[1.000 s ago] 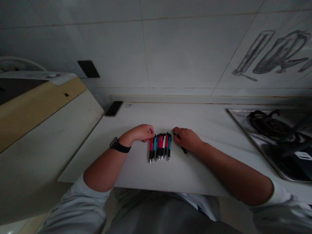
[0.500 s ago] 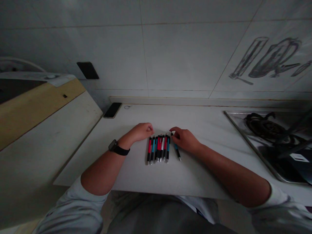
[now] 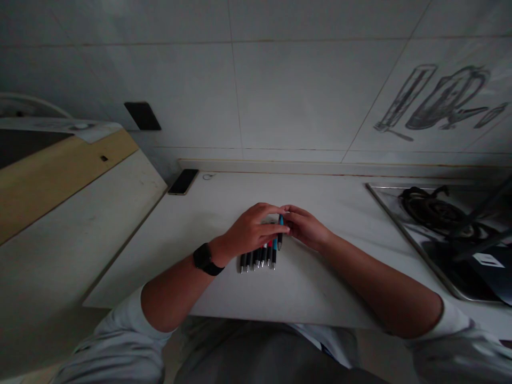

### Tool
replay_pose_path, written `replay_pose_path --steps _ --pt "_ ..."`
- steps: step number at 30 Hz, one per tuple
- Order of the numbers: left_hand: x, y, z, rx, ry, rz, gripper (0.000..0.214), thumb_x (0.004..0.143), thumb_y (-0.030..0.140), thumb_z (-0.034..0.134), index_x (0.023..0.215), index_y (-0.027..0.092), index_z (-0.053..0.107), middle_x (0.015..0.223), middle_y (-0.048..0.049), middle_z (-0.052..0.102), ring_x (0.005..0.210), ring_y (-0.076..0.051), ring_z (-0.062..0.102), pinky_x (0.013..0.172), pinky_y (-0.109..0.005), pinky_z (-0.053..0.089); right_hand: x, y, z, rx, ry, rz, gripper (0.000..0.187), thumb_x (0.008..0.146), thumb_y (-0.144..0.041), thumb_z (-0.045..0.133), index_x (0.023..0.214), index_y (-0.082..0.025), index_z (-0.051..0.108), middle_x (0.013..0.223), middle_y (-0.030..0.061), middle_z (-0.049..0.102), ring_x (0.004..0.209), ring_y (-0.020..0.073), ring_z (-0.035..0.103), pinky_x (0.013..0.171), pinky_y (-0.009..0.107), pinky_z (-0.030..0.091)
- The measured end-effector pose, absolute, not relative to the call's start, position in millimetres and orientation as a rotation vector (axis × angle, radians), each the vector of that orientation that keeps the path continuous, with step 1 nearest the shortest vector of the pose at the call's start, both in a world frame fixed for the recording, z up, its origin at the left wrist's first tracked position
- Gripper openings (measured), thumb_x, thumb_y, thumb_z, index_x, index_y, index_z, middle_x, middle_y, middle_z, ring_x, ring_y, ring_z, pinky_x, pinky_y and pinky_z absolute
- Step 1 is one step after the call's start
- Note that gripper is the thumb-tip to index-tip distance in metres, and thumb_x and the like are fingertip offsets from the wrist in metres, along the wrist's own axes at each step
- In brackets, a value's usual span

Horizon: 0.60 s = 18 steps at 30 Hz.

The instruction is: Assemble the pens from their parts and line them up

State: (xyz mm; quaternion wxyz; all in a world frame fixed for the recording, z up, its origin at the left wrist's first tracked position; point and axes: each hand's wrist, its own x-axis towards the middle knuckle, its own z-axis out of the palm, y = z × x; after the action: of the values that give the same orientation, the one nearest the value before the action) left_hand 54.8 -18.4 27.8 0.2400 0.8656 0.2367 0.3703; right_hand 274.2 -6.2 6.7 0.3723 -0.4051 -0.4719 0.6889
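Between my two hands a blue pen with a black grip stands roughly in line with the row, tip toward me. My right hand pinches it from the right, near its upper part. From the left, my left hand, with a black watch on the wrist, reaches over and has thumb and fingers on the same pen. Under my left hand lies a row of several pens, side by side, with black grips and silver tips pointing at me. Red, white and blue barrels show in part; their upper ends are hidden by the hand.
A white countertop carries the pens. At its back left lie a phone and a small ring-like item. A gas stove is on the right, a pale board-like panel on the left. Behind runs a tiled wall.
My left hand has moved right across the row onto the blue pen. The separate pen, tilted on the counter before, is now lifted and straighter, close to the row's right end.
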Motion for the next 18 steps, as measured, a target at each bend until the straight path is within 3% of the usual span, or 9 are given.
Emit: replay_pose_path --steps 4,8,12,18 --pt "50 -17 31 2.342 0.691 1.100 0.025 0.095 0.018 0.066 0.111 0.033 0.078 0.126 -0.0067 0.072 0.125 -0.027 0.062 0.115 -0.048 0.041 274 -6 3 -1.069 -1.267 1.712 0.035 0.089 -0.041 0.066 0.115 -0.021 0.055 0.084 0.0012 0.068 0.071 0.0144 0.064 0.070 0.029 0.053" --pt "39 -5 28 2.443 0.983 1.180 0.020 0.101 0.025 0.061 0.114 0.025 0.076 0.109 -0.0077 0.074 0.102 -0.022 0.068 0.096 -0.039 0.051 277 -5 -1 -1.049 -1.422 1.484 0.038 0.090 -0.048 0.066 0.118 -0.022 0.057 0.084 0.0013 0.067 0.075 0.0161 0.064 0.068 0.030 0.052" --pt "32 8 17 2.748 1.181 1.050 0.019 0.101 0.030 0.064 0.113 0.023 0.076 0.098 -0.0060 0.072 0.090 -0.020 0.067 0.084 -0.035 0.050 278 -4 -9 -0.888 -1.588 1.315 0.040 0.088 -0.049 0.071 0.117 -0.024 0.058 0.087 0.0011 0.066 0.078 0.0170 0.064 0.068 0.030 0.051" --pt "33 11 7 2.892 1.175 0.885 0.018 0.097 0.033 0.070 0.112 0.024 0.076 0.097 -0.0031 0.075 0.089 -0.019 0.068 0.083 -0.036 0.045 279 2 -27 -1.031 -1.729 1.046 0.029 0.091 -0.048 0.069 0.105 -0.023 0.064 0.084 0.0011 0.069 0.074 0.0161 0.063 0.070 0.031 0.051"
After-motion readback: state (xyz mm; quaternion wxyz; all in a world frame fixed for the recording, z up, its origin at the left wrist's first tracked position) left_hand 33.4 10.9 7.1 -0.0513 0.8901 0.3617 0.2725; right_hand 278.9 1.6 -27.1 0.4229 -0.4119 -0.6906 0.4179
